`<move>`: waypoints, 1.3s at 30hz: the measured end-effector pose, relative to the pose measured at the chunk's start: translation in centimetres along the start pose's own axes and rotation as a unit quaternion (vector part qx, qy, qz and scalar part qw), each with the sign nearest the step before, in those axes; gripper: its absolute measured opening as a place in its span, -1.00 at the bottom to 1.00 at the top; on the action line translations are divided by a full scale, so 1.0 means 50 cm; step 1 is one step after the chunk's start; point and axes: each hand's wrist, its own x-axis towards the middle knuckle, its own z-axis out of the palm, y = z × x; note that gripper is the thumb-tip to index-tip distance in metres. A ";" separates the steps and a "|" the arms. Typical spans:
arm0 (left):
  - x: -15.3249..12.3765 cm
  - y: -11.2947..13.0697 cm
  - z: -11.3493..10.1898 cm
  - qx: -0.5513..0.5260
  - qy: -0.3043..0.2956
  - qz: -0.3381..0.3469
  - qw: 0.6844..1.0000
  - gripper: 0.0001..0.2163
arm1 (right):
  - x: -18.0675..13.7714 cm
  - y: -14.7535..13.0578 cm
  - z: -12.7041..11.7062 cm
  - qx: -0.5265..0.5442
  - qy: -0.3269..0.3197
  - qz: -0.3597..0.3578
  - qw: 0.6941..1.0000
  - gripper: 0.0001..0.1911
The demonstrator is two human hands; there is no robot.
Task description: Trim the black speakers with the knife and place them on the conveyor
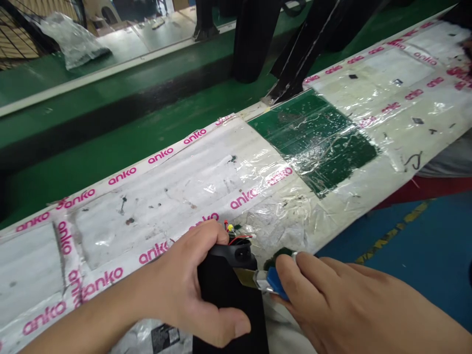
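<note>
My left hand (195, 280) is closed around a black box-shaped device (228, 319), with the thumb lying across its flat dark face. At the device's far end is a smooth plastic cap (239, 251) with a round opening. Thin wires (239, 239) with small red, yellow and white ends stick out above the cap. In my right hand (324, 295) is a utility knife (275, 282) with a blue handle. Its blade lies against the device's right edge, just below the cap. A small dark green piece (282, 253), hard to make out, shows behind the right fingers.
The worktable (191, 172) is covered in pale sheeting and printed tape, with scattered small scraps. A green bare patch (317, 142) lies under clear film. Behind runs a green conveyor (158, 128) with black posts (254, 39). A plastic bag (72, 39) lies at the upper left.
</note>
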 end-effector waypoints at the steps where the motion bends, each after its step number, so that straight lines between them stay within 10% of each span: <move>1: 0.000 -0.001 -0.001 -0.002 -0.005 -0.002 1.000 -0.40 | 0.001 0.003 0.003 0.001 0.002 0.003 1.000 -0.58; 14: 0.013 0.022 0.006 -0.033 -0.005 -0.017 0.999 -0.49 | 0.012 0.055 -0.005 0.132 -0.070 -0.008 0.989 -0.80; 26: -0.002 0.006 -0.005 -0.044 -0.019 -0.016 0.999 -0.44 | -0.039 0.011 0.001 0.215 0.077 0.135 0.964 -0.85; 28: -0.006 0.005 -0.001 -0.023 -0.017 0.004 1.000 -0.43 | -0.018 -0.029 0.010 0.362 0.038 0.225 0.904 -0.77; 33: -0.017 0.005 -0.015 0.103 0.028 0.113 0.988 -0.30 | -0.003 -0.086 0.040 0.673 -0.020 0.460 0.579 -0.37; 39: -0.002 0.010 -0.039 0.136 -0.024 0.070 0.988 -0.31 | -0.059 -0.065 0.066 0.717 0.095 0.528 0.446 -0.34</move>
